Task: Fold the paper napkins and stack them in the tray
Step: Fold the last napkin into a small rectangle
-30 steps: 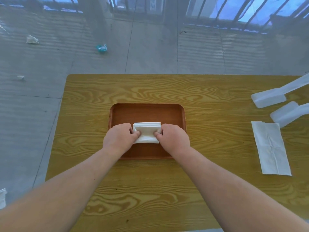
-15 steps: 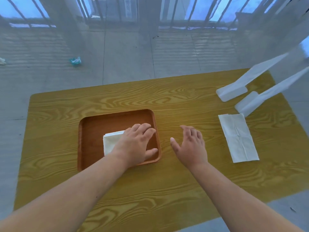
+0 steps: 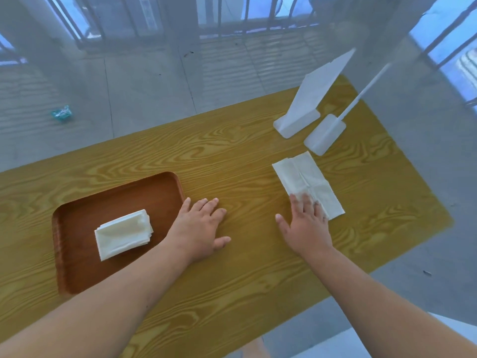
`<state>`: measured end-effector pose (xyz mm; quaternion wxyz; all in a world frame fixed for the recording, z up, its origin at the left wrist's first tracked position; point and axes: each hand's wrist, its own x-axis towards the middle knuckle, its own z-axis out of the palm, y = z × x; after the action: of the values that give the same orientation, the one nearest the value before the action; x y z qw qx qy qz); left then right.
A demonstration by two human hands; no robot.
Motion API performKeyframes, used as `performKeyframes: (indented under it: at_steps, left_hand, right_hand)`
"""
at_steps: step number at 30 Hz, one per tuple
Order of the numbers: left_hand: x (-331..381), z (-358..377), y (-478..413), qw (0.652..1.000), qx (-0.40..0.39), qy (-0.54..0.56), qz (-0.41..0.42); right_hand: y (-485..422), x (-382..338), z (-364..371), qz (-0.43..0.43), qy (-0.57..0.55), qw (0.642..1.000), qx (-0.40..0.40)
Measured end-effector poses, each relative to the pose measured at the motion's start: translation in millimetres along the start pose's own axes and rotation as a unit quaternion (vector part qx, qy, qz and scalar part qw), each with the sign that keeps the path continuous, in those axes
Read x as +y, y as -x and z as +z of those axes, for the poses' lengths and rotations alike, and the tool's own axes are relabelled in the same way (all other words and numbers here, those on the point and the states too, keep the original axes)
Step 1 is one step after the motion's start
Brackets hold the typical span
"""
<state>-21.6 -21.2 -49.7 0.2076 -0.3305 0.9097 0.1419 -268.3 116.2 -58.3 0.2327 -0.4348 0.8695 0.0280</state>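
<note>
A stack of folded white napkins (image 3: 124, 233) lies in the brown tray (image 3: 77, 270) on the left of the wooden table (image 3: 232, 156). My left hand (image 3: 201, 228) lies flat on the bare wood just right of the tray, fingers straight, holding nothing. A flat unfolded napkin (image 3: 304, 177) lies to the right. My right hand (image 3: 307, 226) has its straight fingertips resting on that napkin's near end.
Two white stands (image 3: 302, 120) (image 3: 325, 135) with slanted uprights sit at the table's far right, just beyond the flat napkin. The table's right edge is close behind them. A crumpled teal scrap (image 3: 61, 113) lies on the floor beyond the table.
Both hands let go of the stack in the tray. My left hand slid out onto the table and my right hand reached right onto the flat napkin. The view swung right.
</note>
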Motion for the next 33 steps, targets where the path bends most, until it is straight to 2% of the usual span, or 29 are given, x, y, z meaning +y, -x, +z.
performKeyframes:
  at_steps: [7, 10, 13, 21, 28, 33]
  left_hand:
    - [2.8, -0.3, 0.2, 0.996, 0.069, 0.014, 0.045]
    - [-0.4, 3.6, 3.0, 0.997, 0.058, 0.008, 0.058]
    - [-4.2, 8.6, 8.4, 0.997, 0.043, -0.022, 0.063]
    - [-3.9, 12.4, 16.9, 0.994, 0.066, -0.048, 0.066]
    - [-3.0, 10.7, 19.2, 0.993, 0.081, -0.052, 0.068]
    - [-4.6, 5.0, 20.7, 0.994, 0.088, -0.012, 0.068]
  right_hand:
    - [23.9, -26.9, 10.2, -0.212, -0.009, 0.977, -0.026]
    - [31.8, -38.7, 14.9, -0.278, 0.0, 0.96, -0.031]
    - [33.9, -44.2, 17.1, -0.287, -0.005, 0.958, -0.023]
    - [29.9, -39.3, 19.2, -0.249, 0.026, 0.968, 0.016]
    - [29.0, -37.7, 19.0, -0.279, 0.047, 0.958, 0.041]
    - [29.4, -37.2, 19.3, -0.298, 0.056, 0.951, 0.062]
